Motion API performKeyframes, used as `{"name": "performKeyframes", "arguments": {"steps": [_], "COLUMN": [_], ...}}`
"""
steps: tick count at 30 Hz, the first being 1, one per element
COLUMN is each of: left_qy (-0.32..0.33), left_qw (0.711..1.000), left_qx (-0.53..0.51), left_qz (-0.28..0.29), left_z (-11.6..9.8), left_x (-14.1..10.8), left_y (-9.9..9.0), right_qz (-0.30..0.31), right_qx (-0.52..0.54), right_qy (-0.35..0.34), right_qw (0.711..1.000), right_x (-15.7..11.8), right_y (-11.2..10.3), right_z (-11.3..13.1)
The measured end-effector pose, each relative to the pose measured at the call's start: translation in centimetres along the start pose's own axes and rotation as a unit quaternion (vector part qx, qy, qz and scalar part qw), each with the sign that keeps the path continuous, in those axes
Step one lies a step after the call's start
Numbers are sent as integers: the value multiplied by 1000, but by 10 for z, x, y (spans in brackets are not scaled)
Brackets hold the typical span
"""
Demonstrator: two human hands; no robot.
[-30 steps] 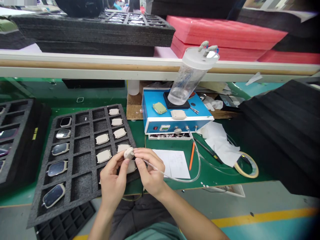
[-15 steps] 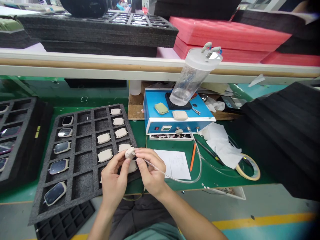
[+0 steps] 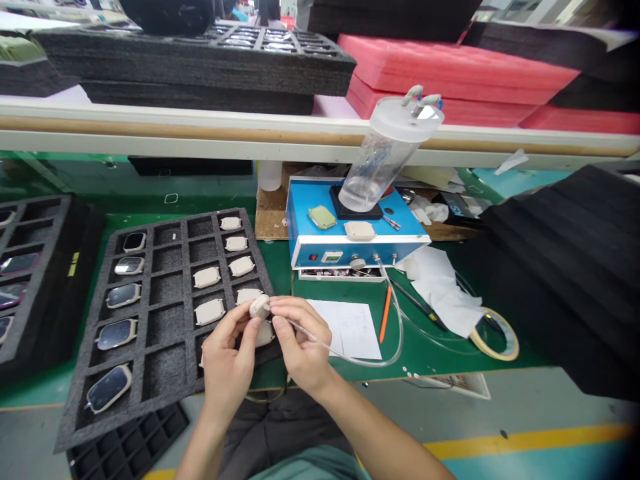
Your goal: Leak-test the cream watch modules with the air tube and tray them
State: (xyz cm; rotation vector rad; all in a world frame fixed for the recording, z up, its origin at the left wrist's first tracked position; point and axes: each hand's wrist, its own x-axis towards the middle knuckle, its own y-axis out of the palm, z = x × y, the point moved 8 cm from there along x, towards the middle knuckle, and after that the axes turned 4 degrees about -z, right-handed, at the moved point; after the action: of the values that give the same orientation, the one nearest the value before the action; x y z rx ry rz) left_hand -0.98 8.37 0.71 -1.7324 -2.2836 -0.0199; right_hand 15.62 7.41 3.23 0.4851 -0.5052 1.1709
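Green counter (image 3: 274, 280) carrying a dark grey foam tray (image 3: 75, 427) with rows of compartments, some holding beige modules and some glass-faced ones. Behind it, a blue metal tester box (image 3: 305, 207) with a tilted clear plastic canister (image 3: 383, 157) on top. Left hand (image 3: 225, 353) and right hand (image 3: 300, 347) sit just over the tray's right edge, both grips clamped on a beige rounded plastic module (image 3: 259, 307). Thin clear plastic tube (image 3: 340, 353) runs from the module, past the right hand's fingers (image 3: 287, 327), toward the box.
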Motion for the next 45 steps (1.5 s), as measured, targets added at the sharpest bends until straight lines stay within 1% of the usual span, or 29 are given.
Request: {"name": "performKeyframes", "arguments": {"steps": [3,6,8,10,12,14,15,16,17,18,19,20,21,22,23,25,26,28,29,31,33,34,36,38,39,40,42,44,45], "left_qy": [-8,-11,4,42,99,146,154,144,120,104,94,89,89,92,98,127,145,170,164,121,78,66,53,46,47,56,84,93,84], "left_qw": [1000,1000,999,994,979,947,925,902,880,873,865,861,859,857,855,847,840,823,819,817,814,810,797,787,790,800,837,888,917], "left_qx": [-5,1,33,91,176,284,344,401,446,457,466,467,465,464,466,484,498,530,541,559,573,580,598,610,607,595,541,442,375], "left_qz": [-1,0,11,30,43,42,50,74,114,135,159,181,195,205,206,180,159,117,98,69,61,62,72,79,77,60,-10,-86,-106], "left_z": [0,-5,-12,-25,-37,-43,-40,-34,-23,-16,-10,-6,-4,-4,-6,-18,-26,-43,-49,-53,-47,-43,-33,-28,-29,-34,-52,-64,-64], "left_x": [0,-5,-8,0,26,69,95,122,147,169,185,197,202,202,197,174,156,111,86,37,-4,-18,-34,-35,-31,-27,-20,-16,-14], "left_y": [1,2,1,0,-5,-15,-19,-21,-22,-24,-24,-24,-25,-28,-33,-55,-70,-104,-122,-153,-171,-175,-177,-177,-177,-177,-175,-166,-155], "right_qz": [1,11,13,7,2,6,9,10,11,10,9,9,8,8,8,5,2,-11,-20,-43,-62,-64,-54,-44,-43,-45,-55,-65,-69], "right_qx": [2,6,10,13,15,17,17,15,13,9,6,2,0,-1,-2,3,7,11,14,25,43,50,54,50,46,42,35,32,32], "right_qy": [-4,-1,-1,-1,5,16,20,21,20,18,15,13,10,9,8,13,21,45,58,75,77,74,69,68,69,71,79,83,81], "right_qw": [1000,1000,1000,1000,1000,1000,1000,1000,1000,1000,1000,1000,1000,1000,1000,1000,1000,999,998,996,994,994,995,995,996,996,995,994,994], "right_x": [1,-2,-6,-10,-15,-19,-20,-21,-21,-21,-21,-20,-20,-20,-19,-20,-21,-23,-24,-25,-25,-25,-26,-27,-27,-28,-29,-30,-30], "right_y": [0,-1,-3,-7,-10,-10,-10,-10,-10,-10,-11,-11,-11,-11,-11,-12,-13,-15,-17,-20,-21,-20,-18,-16,-16,-17,-19,-20,-20], "right_z": [1,1,1,0,-2,-5,-6,-6,-5,-5,-4,-3,-2,-2,-1,-2,-3,-6,-8,-9,-7,-6,-3,-2,-2,-3,-6,-9,-10]}}
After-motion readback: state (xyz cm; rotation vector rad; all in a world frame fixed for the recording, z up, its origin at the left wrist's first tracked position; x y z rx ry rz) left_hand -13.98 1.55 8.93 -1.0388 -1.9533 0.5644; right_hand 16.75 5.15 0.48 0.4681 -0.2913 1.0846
